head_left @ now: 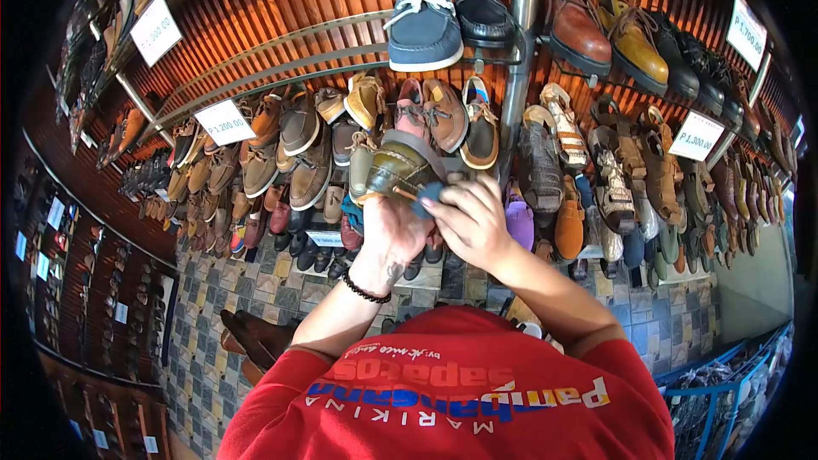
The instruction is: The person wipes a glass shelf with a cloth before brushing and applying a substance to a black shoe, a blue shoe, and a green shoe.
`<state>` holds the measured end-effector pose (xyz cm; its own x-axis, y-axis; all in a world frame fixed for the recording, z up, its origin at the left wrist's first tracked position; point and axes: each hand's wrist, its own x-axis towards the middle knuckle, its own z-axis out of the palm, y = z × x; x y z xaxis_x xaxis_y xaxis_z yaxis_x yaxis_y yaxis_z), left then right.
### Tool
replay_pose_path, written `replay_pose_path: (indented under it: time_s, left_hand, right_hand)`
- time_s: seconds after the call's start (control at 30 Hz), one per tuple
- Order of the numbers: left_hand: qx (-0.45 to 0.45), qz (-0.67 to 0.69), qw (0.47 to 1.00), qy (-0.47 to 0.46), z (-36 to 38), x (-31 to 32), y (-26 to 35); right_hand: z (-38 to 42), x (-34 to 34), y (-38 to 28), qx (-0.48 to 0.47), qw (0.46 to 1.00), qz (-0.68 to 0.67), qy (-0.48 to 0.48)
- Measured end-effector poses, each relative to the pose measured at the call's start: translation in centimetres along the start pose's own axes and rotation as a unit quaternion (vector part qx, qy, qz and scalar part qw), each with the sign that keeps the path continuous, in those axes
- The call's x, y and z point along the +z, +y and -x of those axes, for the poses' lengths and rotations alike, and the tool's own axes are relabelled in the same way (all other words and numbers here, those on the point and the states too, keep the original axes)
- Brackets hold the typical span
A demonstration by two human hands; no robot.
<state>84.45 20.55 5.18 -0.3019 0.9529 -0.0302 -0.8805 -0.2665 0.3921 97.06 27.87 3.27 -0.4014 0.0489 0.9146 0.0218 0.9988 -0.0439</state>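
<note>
My left hand [388, 234] holds an olive-green shoe [396, 166] up in front of a wall of shoes, gripping it from below near the sole. A black bead bracelet sits on that wrist. My right hand [473, 221] presses a small blue piece [430, 196], perhaps a cloth or sponge, against the shoe's side. Both forearms rise from a red shirt [460, 400] with printed lettering at the bottom of the view.
Racks of leather shoes and sandals [613, 162] cover the slatted wooden wall. A blue boat shoe [423, 30] sits on a top rail. White price cards [226, 122] hang among the rows. A metal pole [518, 51] runs down the middle. Tiled floor [213, 290] lies below.
</note>
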Motion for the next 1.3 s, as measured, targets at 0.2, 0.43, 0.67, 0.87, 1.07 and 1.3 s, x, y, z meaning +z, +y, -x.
replay_pose_path:
  time_s: [0.2,0.43,0.67,0.87,1.07,1.3]
  left_hand:
    - [-0.019,0.047,0.995,-0.084,-0.3,-2.5,-2.1]
    - [-0.044,-0.052,0.998,0.002,0.4,-0.1,-0.3]
    - [-0.039,-0.011,0.998,-0.047,0.7,-2.2,-2.0]
    - [-0.009,-0.06,0.998,0.007,0.9,-1.4,-1.4]
    - [0.027,-0.133,0.991,-0.019,0.4,-2.9,-2.0]
    - [0.047,-0.155,0.986,-0.043,0.5,-2.5,-1.3]
  right_hand:
    - [-2.3,-0.3,-1.7,-0.01,0.999,-0.005,0.051]
    - [2.1,-0.7,-0.5,0.007,0.999,0.033,-0.025]
    - [-3.3,-0.5,-1.5,-0.049,0.998,0.026,0.041]
    - [-1.4,-1.1,-0.9,-0.022,0.999,0.001,0.035]
    - [-5.5,-2.7,0.4,0.085,0.996,-0.025,0.007]
    - [-2.6,-1.3,-0.4,0.064,0.987,-0.063,0.133]
